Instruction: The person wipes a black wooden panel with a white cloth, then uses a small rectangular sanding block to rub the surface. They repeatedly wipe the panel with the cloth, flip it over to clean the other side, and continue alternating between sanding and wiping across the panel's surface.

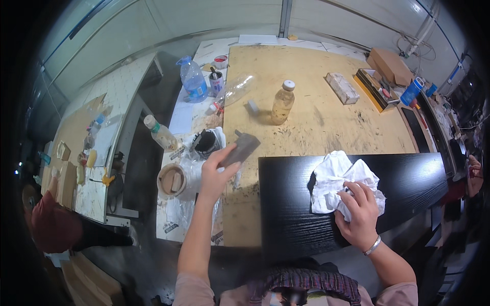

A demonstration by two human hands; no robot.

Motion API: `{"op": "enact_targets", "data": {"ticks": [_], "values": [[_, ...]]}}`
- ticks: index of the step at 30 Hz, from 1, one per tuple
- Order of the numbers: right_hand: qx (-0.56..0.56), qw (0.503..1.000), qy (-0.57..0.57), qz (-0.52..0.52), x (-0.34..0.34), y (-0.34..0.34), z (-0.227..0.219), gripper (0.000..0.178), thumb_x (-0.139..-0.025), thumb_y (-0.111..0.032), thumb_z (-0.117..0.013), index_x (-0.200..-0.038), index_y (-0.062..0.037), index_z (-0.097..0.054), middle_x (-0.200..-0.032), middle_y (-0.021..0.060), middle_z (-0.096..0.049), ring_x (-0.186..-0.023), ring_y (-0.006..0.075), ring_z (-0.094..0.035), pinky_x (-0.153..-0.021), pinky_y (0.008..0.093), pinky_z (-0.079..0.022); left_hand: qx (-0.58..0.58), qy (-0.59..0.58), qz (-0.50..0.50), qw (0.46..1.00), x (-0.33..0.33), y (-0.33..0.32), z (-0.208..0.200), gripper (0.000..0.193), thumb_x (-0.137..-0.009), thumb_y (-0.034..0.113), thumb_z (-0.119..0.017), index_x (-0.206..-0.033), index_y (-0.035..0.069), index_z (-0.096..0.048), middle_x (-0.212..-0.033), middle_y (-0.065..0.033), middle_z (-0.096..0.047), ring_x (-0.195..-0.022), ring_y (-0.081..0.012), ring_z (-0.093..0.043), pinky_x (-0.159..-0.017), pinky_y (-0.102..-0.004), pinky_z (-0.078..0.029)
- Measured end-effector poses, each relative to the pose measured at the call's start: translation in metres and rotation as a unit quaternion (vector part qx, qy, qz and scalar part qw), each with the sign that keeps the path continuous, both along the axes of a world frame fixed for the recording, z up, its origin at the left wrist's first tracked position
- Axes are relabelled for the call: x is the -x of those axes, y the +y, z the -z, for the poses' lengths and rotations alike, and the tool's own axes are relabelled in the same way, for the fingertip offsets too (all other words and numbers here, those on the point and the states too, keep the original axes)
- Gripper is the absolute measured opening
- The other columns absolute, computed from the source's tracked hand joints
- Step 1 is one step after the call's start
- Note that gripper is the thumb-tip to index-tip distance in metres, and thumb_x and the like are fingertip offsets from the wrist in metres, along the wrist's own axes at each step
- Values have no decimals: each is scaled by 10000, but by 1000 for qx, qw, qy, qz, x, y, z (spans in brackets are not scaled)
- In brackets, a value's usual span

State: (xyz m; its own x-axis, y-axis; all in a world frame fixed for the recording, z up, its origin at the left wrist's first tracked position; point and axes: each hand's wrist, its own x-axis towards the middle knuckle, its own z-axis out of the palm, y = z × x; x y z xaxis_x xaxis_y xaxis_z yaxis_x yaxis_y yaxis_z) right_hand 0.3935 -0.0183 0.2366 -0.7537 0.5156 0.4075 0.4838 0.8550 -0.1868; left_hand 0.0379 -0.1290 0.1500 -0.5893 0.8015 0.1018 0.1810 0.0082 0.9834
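My left hand (217,171) is closed round one end of a flat grey-brown rectangular block (246,147), lifted near the left edge of the yellowish board. What the block is made of does not show. My right hand (360,211) grips a crumpled white cloth (332,186), its fingers bunched into the folds. The cloth lies on a glossy black wood-grained panel (291,219) at the near side of the table. Just left of my left hand stand a black-smeared pot (205,144) wrapped in plastic and a round tub (172,179) with small pieces inside.
A capped bottle of yellowish liquid (283,104) stands on the yellowish board (311,71). At back left are a blue-tinted jug (193,79), a dark can (216,81) and a bottle on its side (237,90). Boxes (389,66) lie back right. Another person (56,224) works at a left-hand table.
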Motion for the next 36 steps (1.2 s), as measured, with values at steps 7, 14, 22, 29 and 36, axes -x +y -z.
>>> {"op": "enact_targets", "data": {"ticks": [7,14,22,29,36], "values": [[-3,1000,-1,6,-4,1,7,469,-684,-68,-775,-1141,-49,-671,-1280,169,-625,-1164,426,-571,-977,508,-481,-113,157,-4,981,-156,-151,27,809,-717,210,-839,-1410,-22,-493,-1399,-248,-542,-1264,-355,-566,-1087,-448,-444],[-4,1000,1,-22,-7,0,4,448,-707,-77,-778,-1140,-48,-670,-1275,168,-623,-1182,422,-563,-988,506,-475,-97,95,-185,973,-204,-200,54,844,-689,104,-868,-1405,11,-432,-1353,-222,-507,-1237,-337,-534,-1051,-453,-448],[-2,999,-1,-51,-10,1,-4,430,-735,-105,-777,-1146,-43,-667,-1278,181,-614,-1190,439,-554,-1005,521,-452,46,153,-243,957,-203,-189,64,775,-702,31,-807,-1387,-20,-450,-1313,-178,-529,-1261,-280,-521,-1100,-406,-394],[7,999,8,-48,-10,3,-1,426,-740,-132,-789,-1142,-56,-670,-1277,174,-611,-1207,435,-549,-1017,538,-436,200,270,-278,900,-103,-101,108,783,-681,231,-898,-1346,52,-524,-1308,-218,-573,-1241,-434,-514,-1068,-492,-426],[7,999,11,-47,-9,1,-2,411,-749,-161,-790,-1131,-69,-669,-1285,163,-605,-1205,430,-547,-1023,548,-429,45,325,-160,931,-56,-21,123,623,-747,168,-850,-1295,42,-583,-1291,-219,-594,-1211,-412,-557,-1065,-473,-440]]}}
